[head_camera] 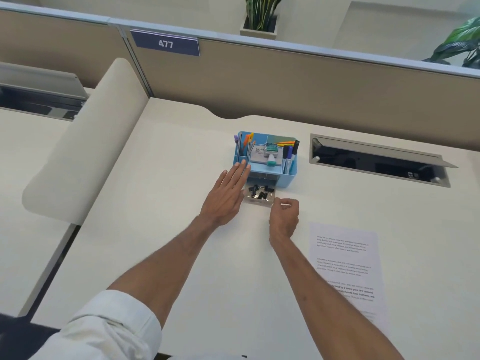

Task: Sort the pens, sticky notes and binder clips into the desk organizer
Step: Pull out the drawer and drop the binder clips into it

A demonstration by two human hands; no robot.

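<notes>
While the blue plastic organizer (289,170) is braced by the flat, straight-fingered left hand (224,197), its clear drawer (258,202) is pinched near-right by the right hand (284,214).

White "477" on the blue partition sign (165,43); "camlin" on the grey pad (255,155) in the organizer (292,168)

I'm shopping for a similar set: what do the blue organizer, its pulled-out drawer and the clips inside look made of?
Organizer: likely moulded plastic, matte light blue, rounded corners. Drawer: probably clear plastic; the desk shows through it. Binder clips: black bodies, thin pale handles, suggesting painted metal, though too small to be sure.
</notes>
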